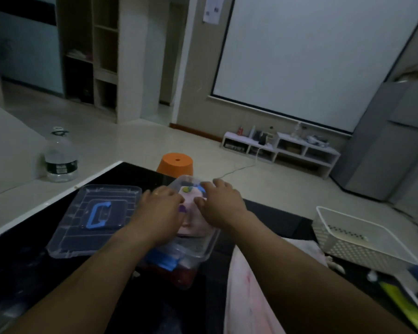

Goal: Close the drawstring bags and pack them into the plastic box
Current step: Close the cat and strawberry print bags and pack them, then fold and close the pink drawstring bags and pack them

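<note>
**Pink bag going into the box, lid not yet on**

Head view: the clear plastic box (208, 247) stands on the black table (22, 273), and a pink drawstring bag (194, 225) lies on top of its contents. Both hands are on that bag. The left hand (160, 208) lies palm-down with its fingers laid over the fabric, and the right hand (221, 203) spreads its fingers towards the far rim. Both look released and pressing, not grasping.

Blue and red shapes show through the near wall of the box, probably bags already packed, so packing seems well along. The lid (95, 218), with its blue handle, lies just left of the box. The white basket (355, 235) to the right looks almost empty. I cannot tell whether the pink cloth (246, 297) nearer the camera is another bag or clothing, nor whether the pink bag's mouth is drawn closed – the hands hide it.
</note>
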### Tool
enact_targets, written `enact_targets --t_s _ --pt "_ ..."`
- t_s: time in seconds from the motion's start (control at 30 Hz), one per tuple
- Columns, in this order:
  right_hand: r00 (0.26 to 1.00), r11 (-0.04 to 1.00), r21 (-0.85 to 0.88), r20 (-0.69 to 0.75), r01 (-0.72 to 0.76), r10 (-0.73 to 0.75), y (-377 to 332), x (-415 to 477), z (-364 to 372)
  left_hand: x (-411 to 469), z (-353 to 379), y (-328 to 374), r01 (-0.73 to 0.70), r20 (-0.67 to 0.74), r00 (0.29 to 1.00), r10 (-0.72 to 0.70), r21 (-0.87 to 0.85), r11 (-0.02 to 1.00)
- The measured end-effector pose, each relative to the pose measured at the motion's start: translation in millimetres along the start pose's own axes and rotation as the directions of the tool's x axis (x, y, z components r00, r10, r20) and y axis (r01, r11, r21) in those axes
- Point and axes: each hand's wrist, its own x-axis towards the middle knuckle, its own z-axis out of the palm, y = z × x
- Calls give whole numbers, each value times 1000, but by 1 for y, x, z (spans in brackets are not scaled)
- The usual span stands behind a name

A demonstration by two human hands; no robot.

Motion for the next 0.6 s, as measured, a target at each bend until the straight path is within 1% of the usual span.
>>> enact_targets --t_s 0.07,0.17,0.27,0.33,0.4,0.47,0.53,0.6 --pt "1000 1000 -18 -16 7 -7 20 -20 -10 0 1 11 -5 17 1000 4 18 1000" --pt "999 999 -9 -26 -45 44 55 -57 -23 0 1 33 -43 12 999 43 22 999" --pt "987 988 -7 -28 -156 156 103 -101 -24 -3 4 69 -108 -33 994 106 -37 993" --pt "970 970 6 -11 -241 242 137 -130 -20 -8 11 101 -176 -51 984 171 -115 978" --pt "943 941 64 8 -332 332 170 -156 -11 -13 26 134 -224 17 972 234 -231 947" --pt "913 905 128 19 -406 407 195 -178 1 -17 49 159 -218 141 954 266 -286 933" --pt "877 860 175 56 -479 478 213 -194 15 -16 77 175 -148 284 930 234 -295 944" --pt "839 808 230 126 -543 529 229 -203 32 -14 101 186 -82 395 899 188 -269 960"
